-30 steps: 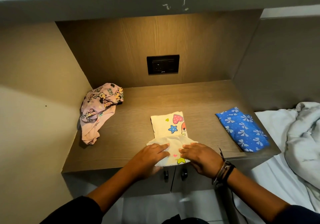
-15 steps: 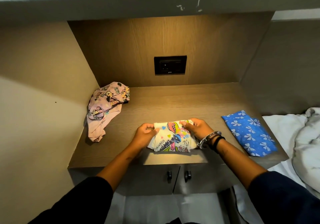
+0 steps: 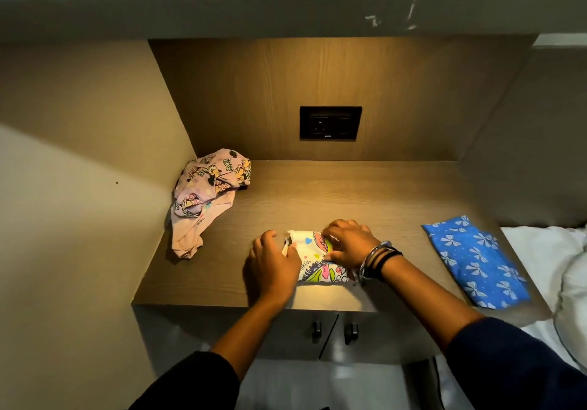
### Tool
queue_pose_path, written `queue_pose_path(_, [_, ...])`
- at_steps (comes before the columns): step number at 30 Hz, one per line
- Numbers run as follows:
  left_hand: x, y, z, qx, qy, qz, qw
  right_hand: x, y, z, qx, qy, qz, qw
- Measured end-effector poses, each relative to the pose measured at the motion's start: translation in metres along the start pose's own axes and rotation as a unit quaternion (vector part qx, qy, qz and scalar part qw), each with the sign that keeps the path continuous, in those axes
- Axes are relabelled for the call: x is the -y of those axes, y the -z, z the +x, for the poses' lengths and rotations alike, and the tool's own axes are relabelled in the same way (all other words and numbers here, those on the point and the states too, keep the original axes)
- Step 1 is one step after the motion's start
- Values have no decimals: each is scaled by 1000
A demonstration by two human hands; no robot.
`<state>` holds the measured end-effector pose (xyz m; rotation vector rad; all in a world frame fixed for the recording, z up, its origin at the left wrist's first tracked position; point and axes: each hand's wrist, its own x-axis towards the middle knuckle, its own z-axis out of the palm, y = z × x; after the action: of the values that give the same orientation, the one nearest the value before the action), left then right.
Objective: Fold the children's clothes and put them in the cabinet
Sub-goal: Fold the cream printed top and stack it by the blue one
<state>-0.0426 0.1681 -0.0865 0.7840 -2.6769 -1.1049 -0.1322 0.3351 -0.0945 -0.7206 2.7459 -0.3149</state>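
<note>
A small white garment (image 3: 313, 258) with colourful prints lies folded into a compact bundle near the front edge of the wooden cabinet top (image 3: 333, 193). My left hand (image 3: 271, 266) rests on its left end, fingers curled on the cloth. My right hand (image 3: 347, 246), with bracelets on the wrist, presses down on its right half. A crumpled pink cartoon-print garment (image 3: 203, 196) sits at the left by the wall. A folded blue garment with white bows (image 3: 476, 262) lies at the right edge. The two cabinet doors with dark knobs (image 3: 333, 331) below are closed.
A black socket panel (image 3: 330, 122) is set in the back wall of the niche. A wall closes off the left side. White bedding (image 3: 552, 270) lies to the right of the cabinet. An overhang runs above the niche.
The white garment lay long and flat a second ago. It has been folded over into a short bundle, and both hands moved from its near end to its sides and top.
</note>
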Motion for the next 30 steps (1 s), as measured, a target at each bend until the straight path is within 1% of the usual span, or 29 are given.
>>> queue_pose_path(1, [-1, 2, -6, -20, 3, -18, 1000, 0, 5, 5, 21, -22, 5, 1000])
queue_pose_path(2, [-3, 4, -13, -33, 10, -61, 998, 1, 9, 9, 42, -42, 8, 998])
queue_pose_path(4, [-5, 4, -29, -23, 67, -174, 982, 1, 17, 15, 98, -73, 25, 992])
queue_pose_path(6, [-4, 0, -40, 25, 177, -263, 948, 2, 17, 16, 148, -105, 81, 980])
queue_pose_path(8, [-2, -5, -43, 80, 276, -307, 907, 1, 12, 12, 158, -133, 136, 969])
queue_pose_path(10, [-6, -8, -41, 121, 305, -309, 893, 1, 7, 5, 141, -154, 180, 961])
queue_pose_path(13, [-19, -8, -37, 169, 315, -323, 876, 3, 3, -9, 110, -173, 235, 950])
queue_pose_path(15, [-29, -8, -37, 194, 308, -316, 876, 2, 3, -23, 77, -177, 300, 934])
queue_pose_path(17, [-42, -8, -40, 215, 279, -314, 882, -4, 8, -40, 45, -174, 389, 904])
queue_pose_path(19, [-55, -15, -40, 231, 239, -354, 874, -18, 18, -62, 9, -167, 481, 860])
queue_pose_path(21, [-74, -26, -43, 269, 200, -422, 842, -39, 30, -86, -25, -162, 548, 820])
queue_pose_path(22, [-87, -34, -47, 296, 181, -451, 822, -54, 37, -99, -51, -164, 565, 807])
queue_pose_path(24, [-114, -54, -56, 340, 152, -487, 790, -83, 47, -122, -112, -180, 579, 787])
queue_pose_path(26, [-141, -83, -68, 368, 137, -502, 771, -118, 57, -145, -176, -209, 571, 774])
queue_pose_path(28, [-167, -116, -79, 384, 130, -484, 775, -153, 62, -165, -214, -241, 547, 772])
queue_pose_path(30, [-186, -149, -90, 380, 116, -441, 804, -181, 59, -182, -227, -271, 517, 780])
